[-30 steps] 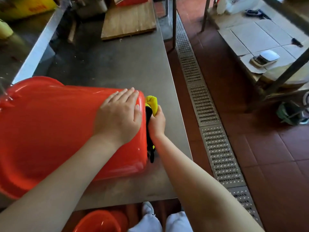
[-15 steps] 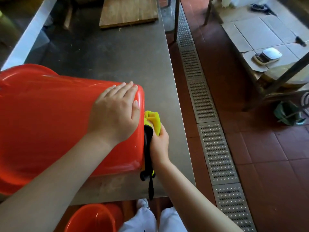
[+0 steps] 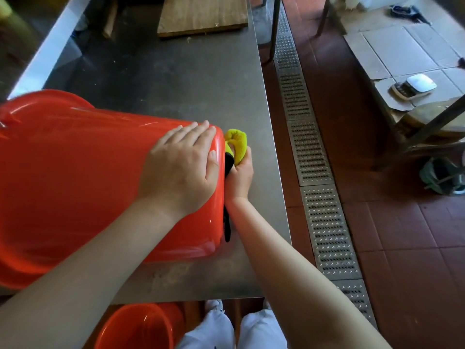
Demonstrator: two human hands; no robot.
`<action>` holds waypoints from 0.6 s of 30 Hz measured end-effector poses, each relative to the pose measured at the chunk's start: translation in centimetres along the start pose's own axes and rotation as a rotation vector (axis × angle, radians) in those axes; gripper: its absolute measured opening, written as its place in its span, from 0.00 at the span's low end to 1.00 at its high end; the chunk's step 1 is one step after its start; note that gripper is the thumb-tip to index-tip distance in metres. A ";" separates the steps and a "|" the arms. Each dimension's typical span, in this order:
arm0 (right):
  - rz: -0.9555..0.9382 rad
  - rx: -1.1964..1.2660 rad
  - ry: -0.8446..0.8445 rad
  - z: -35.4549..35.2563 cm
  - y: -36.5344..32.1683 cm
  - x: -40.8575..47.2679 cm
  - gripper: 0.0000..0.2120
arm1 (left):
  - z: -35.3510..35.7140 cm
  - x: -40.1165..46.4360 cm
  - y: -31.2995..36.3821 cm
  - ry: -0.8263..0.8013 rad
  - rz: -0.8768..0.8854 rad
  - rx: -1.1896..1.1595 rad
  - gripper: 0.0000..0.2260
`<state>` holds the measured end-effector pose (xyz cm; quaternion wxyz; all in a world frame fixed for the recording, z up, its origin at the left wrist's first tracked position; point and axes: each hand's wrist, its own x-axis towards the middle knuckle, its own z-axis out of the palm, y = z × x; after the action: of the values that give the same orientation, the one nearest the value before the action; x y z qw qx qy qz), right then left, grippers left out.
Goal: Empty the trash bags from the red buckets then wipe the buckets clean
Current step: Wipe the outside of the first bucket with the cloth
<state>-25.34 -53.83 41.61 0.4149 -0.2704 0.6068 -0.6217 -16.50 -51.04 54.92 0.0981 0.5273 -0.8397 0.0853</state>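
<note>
The red bucket point(image 3: 75, 185) lay on its side along the near edge of the bench point(image 3: 201, 79), its base turned toward the right edge and its mouth running out of view at the left. No trash bag showed on it, so I judged the emptying done for this one and the wiping under way — the base was being worked on, while I could not see whether the inside had been cleaned. The wall was smooth, glossy moulded plastic, tapering toward a rounded base corner and carrying bright highlights.

My left hand point(image 3: 180, 167) rested flat on the upper wall near the base, fingers straight and close together, steadying the bucket. My right hand point(image 3: 239, 172) was curled round a yellow cloth point(image 3: 237, 143), soft and nappy in texture and bunched into a wad, pressed against the bucket's base; a black strip point(image 3: 227, 222) ran down along the base below the hand, and I could not tell whether it belonged to the cloth or to the bucket.

A second red bucket point(image 3: 136, 328) stood on the floor below the near edge, only its rim and part of its inside in view — its state could not be read, and I judged that it might yet need wiping. The bench top was dull, scuffed steel; a wooden board point(image 3: 201, 15) lay at the far edge. A perforated metal drain grate point(image 3: 317, 185) ran through red floor tiles to the right.
</note>
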 end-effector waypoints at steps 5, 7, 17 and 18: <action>0.077 -0.103 -0.111 -0.9 2.7 -0.6 0.06 | 0.0 -0.1 0.1 0.000 -0.008 0.001 0.26; 0.092 -0.157 -0.150 -1.4 3.3 -1.2 0.07 | 0.1 -0.1 0.1 0.005 -0.008 -0.001 0.25; 0.166 -0.546 -0.287 -3.9 3.3 -4.6 0.29 | 0.1 0.1 0.0 0.011 -0.014 -0.007 0.26; 0.182 -0.571 -0.304 -4.2 3.1 -5.1 0.33 | 0.1 0.1 0.0 0.010 -0.014 -0.010 0.26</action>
<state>-25.72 -47.09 38.97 0.4620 -0.4102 0.7093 -0.3395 -16.59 -51.13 54.82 0.1054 0.5324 -0.8358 0.0828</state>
